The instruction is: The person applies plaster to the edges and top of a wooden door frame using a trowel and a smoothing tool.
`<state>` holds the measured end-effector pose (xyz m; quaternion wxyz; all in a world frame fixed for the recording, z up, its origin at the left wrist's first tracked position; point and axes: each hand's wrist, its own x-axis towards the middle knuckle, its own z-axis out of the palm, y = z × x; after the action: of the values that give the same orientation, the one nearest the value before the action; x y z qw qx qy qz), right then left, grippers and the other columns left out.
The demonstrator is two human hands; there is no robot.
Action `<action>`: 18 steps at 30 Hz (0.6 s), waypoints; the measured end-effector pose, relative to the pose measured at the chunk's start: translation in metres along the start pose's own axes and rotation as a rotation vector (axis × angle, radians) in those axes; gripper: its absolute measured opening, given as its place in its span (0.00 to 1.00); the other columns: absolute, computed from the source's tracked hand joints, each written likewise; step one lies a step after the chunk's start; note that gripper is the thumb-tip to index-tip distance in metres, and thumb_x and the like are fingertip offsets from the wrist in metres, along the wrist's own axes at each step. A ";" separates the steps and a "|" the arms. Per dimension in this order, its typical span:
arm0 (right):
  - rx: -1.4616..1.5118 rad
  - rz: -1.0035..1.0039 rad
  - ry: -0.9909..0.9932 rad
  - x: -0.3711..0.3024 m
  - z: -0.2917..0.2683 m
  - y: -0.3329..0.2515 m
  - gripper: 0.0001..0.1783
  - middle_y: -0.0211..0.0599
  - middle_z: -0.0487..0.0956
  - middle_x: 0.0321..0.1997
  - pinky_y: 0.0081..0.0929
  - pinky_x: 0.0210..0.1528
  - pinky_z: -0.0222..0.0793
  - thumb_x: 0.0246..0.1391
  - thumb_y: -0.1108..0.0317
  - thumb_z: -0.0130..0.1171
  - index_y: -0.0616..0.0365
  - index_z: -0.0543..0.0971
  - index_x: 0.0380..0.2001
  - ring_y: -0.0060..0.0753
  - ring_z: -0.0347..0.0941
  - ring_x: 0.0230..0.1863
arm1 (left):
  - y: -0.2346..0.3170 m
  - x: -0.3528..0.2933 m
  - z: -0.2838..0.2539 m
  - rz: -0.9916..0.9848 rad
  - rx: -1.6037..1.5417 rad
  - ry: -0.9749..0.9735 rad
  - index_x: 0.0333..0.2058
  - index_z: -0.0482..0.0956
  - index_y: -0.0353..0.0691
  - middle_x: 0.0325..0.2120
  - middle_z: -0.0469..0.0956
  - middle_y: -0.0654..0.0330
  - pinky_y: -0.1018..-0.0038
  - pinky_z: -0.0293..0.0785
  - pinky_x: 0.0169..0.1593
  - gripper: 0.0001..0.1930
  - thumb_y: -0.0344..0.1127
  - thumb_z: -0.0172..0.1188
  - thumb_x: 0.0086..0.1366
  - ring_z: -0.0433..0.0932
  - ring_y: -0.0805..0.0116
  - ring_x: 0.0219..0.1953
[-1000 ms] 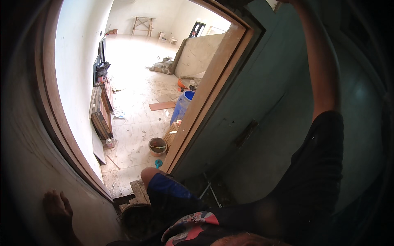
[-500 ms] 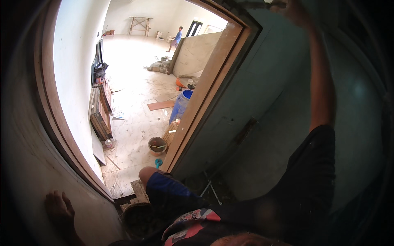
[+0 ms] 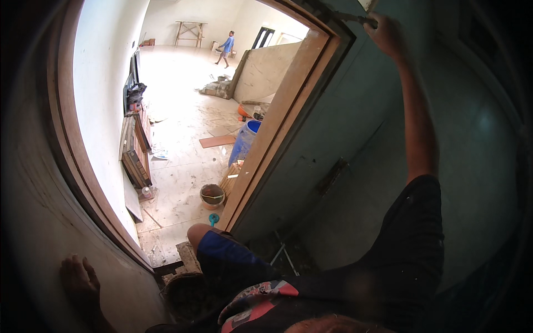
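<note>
Up by the top corner of the wooden door frame [image 3: 277, 130], my right hand [image 3: 388, 38] grips the dark handle of a slim hand tool [image 3: 355, 19]. The tool points left toward the frame's upper corner; its exact kind is too dark to make out. A small pale patch [image 3: 366, 4] shows just above it. On the left, my left hand [image 3: 80, 280] rests on the plastered wall [image 3: 39, 233], fingers extended and holding nothing. My bent knee [image 3: 199, 236] is in the doorway.
Beyond the doorway stand a bucket of grey mix [image 3: 212, 196], a blue drum [image 3: 244, 144] and leaning boards [image 3: 133, 152]. A turquoise object [image 3: 214, 220] lies near my knee. Another person [image 3: 226, 49] walks in the far room, near a wooden trestle [image 3: 190, 35].
My right hand has come down and left with the tool, which shows more fully now. My left hand stays on the wall. The distant person has walked left.
</note>
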<state>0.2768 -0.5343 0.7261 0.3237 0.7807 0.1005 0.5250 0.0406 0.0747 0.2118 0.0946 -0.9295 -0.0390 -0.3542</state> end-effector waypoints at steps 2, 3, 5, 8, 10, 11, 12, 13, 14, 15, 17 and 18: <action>-0.085 -0.028 0.065 0.001 0.007 0.002 0.17 0.43 0.83 0.37 0.40 0.41 0.76 0.56 0.56 0.61 0.54 0.80 0.45 0.47 0.81 0.39 | -0.001 -0.001 0.002 0.020 0.028 0.040 0.42 0.72 0.29 0.41 0.75 0.45 0.59 0.74 0.48 0.09 0.31 0.52 0.70 0.76 0.48 0.44; -0.108 -0.020 0.102 -0.002 0.008 -0.001 0.16 0.43 0.83 0.37 0.40 0.40 0.76 0.57 0.56 0.60 0.53 0.80 0.44 0.46 0.81 0.38 | -0.002 -0.002 0.004 0.029 0.042 0.060 0.42 0.72 0.29 0.41 0.74 0.45 0.59 0.74 0.48 0.09 0.31 0.52 0.70 0.76 0.48 0.44; -0.153 -0.005 0.176 -0.008 0.013 -0.008 0.15 0.41 0.82 0.36 0.40 0.38 0.77 0.58 0.55 0.57 0.50 0.81 0.43 0.44 0.81 0.36 | -0.001 -0.002 0.005 0.026 0.041 0.057 0.42 0.72 0.29 0.41 0.75 0.45 0.60 0.74 0.48 0.09 0.31 0.52 0.70 0.76 0.49 0.44; -0.219 0.065 0.172 -0.023 0.012 -0.027 0.15 0.40 0.82 0.35 0.39 0.36 0.77 0.58 0.55 0.58 0.50 0.80 0.44 0.44 0.81 0.35 | 0.000 0.000 0.001 0.015 0.028 0.036 0.42 0.72 0.30 0.41 0.75 0.45 0.60 0.74 0.48 0.09 0.31 0.52 0.70 0.76 0.49 0.44; -0.179 0.067 0.214 -0.034 0.018 -0.028 0.15 0.39 0.81 0.35 0.39 0.35 0.78 0.58 0.55 0.58 0.50 0.80 0.44 0.43 0.81 0.36 | 0.000 0.000 -0.002 0.017 0.029 0.032 0.42 0.72 0.30 0.40 0.75 0.45 0.60 0.74 0.48 0.09 0.31 0.52 0.70 0.76 0.50 0.44; -0.160 0.068 0.235 -0.040 0.020 -0.028 0.16 0.39 0.81 0.35 0.39 0.35 0.78 0.58 0.55 0.58 0.50 0.80 0.44 0.43 0.81 0.36 | 0.000 0.000 -0.001 0.020 0.035 0.038 0.42 0.72 0.30 0.40 0.75 0.45 0.60 0.74 0.48 0.09 0.31 0.52 0.70 0.76 0.50 0.43; -0.154 0.083 0.218 -0.044 0.019 -0.032 0.16 0.39 0.81 0.36 0.39 0.35 0.78 0.58 0.55 0.58 0.50 0.80 0.44 0.43 0.81 0.36 | 0.001 0.001 -0.001 0.019 0.039 0.047 0.41 0.72 0.30 0.40 0.75 0.45 0.61 0.74 0.48 0.09 0.31 0.52 0.70 0.76 0.50 0.43; -0.149 0.099 0.200 -0.050 0.018 -0.036 0.16 0.39 0.81 0.36 0.39 0.35 0.78 0.58 0.55 0.59 0.50 0.79 0.44 0.43 0.81 0.37 | 0.001 0.001 -0.002 0.020 0.039 0.046 0.41 0.72 0.30 0.40 0.74 0.46 0.61 0.74 0.48 0.09 0.31 0.52 0.70 0.76 0.50 0.43; -0.145 0.114 0.182 -0.054 0.016 -0.041 0.16 0.39 0.81 0.37 0.39 0.35 0.78 0.58 0.55 0.59 0.51 0.79 0.44 0.43 0.81 0.37 | 0.002 0.003 -0.003 0.022 0.038 0.045 0.41 0.72 0.30 0.39 0.74 0.46 0.61 0.74 0.48 0.08 0.31 0.52 0.70 0.76 0.50 0.43; -0.109 0.122 0.176 -0.058 0.012 -0.044 0.16 0.39 0.81 0.38 0.39 0.36 0.78 0.58 0.55 0.59 0.51 0.79 0.44 0.43 0.81 0.38 | 0.003 0.003 -0.004 0.024 0.036 0.046 0.41 0.72 0.30 0.39 0.74 0.46 0.61 0.74 0.48 0.08 0.31 0.52 0.70 0.76 0.50 0.43; -0.037 0.137 0.163 -0.060 0.004 -0.050 0.16 0.40 0.81 0.39 0.39 0.36 0.78 0.58 0.56 0.59 0.51 0.79 0.45 0.44 0.81 0.38 | 0.003 0.002 -0.004 0.007 0.039 0.028 0.41 0.72 0.30 0.39 0.74 0.45 0.61 0.74 0.48 0.08 0.30 0.52 0.70 0.76 0.50 0.43; -0.016 0.113 0.167 -0.059 0.005 -0.051 0.16 0.40 0.81 0.39 0.40 0.37 0.78 0.58 0.56 0.58 0.51 0.79 0.45 0.44 0.81 0.39 | 0.003 0.001 -0.004 -0.002 0.042 0.019 0.41 0.72 0.30 0.39 0.74 0.45 0.61 0.74 0.48 0.08 0.30 0.52 0.70 0.76 0.50 0.43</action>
<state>0.2655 -0.5267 0.6488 0.2902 0.7359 0.0788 0.6067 0.0396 0.0706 0.2147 0.1141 -0.9239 -0.0465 -0.3622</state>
